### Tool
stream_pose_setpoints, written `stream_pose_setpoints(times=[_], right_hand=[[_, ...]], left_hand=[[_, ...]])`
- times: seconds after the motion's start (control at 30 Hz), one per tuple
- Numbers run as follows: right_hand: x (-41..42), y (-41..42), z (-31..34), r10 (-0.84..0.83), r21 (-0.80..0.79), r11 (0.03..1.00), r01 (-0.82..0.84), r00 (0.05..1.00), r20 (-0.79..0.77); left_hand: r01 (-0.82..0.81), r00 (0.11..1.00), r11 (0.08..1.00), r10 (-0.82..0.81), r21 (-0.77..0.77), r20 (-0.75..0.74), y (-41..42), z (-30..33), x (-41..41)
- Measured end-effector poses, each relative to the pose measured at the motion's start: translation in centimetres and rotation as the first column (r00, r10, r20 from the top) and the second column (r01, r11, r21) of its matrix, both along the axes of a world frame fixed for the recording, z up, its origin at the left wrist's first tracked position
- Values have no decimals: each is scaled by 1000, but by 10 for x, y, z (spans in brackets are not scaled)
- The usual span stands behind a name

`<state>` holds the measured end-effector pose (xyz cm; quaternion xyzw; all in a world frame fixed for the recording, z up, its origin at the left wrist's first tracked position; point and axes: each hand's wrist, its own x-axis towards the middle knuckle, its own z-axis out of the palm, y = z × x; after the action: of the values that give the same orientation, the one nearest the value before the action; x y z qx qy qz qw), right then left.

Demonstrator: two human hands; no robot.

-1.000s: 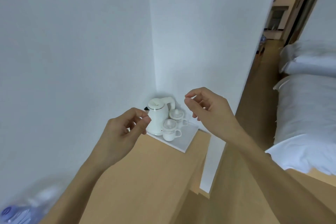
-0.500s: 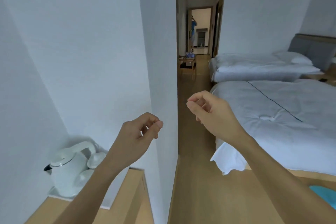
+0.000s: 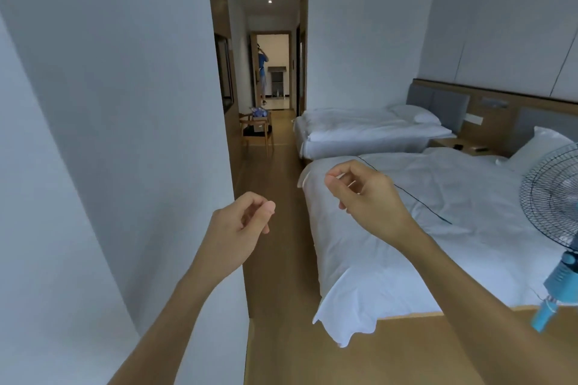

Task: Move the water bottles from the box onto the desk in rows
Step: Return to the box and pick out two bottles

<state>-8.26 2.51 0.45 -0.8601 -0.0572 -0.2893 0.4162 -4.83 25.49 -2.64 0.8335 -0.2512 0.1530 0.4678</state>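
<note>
Two hands (image 3: 240, 225), two beds (image 3: 438, 228), one fan (image 3: 553, 197), one chair (image 3: 255, 134)

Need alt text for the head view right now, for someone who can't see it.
Both hands, left hand and right hand, hang loosely curled and hold nothing, above a wooden floor between a white wall and a white bed. No bottles, box or desk show.

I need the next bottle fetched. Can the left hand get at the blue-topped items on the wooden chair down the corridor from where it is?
Probably not. The left hand is raised, empty, beside the white wall, while the wooden chair stands far down the corridor. The bare wooden floor between looks free, so walking there should do.
</note>
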Motion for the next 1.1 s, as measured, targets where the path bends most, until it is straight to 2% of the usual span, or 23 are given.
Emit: stream_pose_setpoints(times=[0.2,0.47,0.87,1.1], right_hand=[[76,-39,7,-34,39,999,34,999,-2],[213,-93,-20,-47,94,994,52,998,-51],[460,-175,-9,71,143,988,-64,996,-45],[598,-192,-25,140,94,987,-131,986,-95]], left_hand=[[65,998,998,-65,-10,-12,-49,-1,96],[69,997,997,-68,41,-31,-101,-14,226],[-28,996,997,34,78,-83,-161,-2,434],[-91,989,982,109,164,-99,-174,-18,556]])
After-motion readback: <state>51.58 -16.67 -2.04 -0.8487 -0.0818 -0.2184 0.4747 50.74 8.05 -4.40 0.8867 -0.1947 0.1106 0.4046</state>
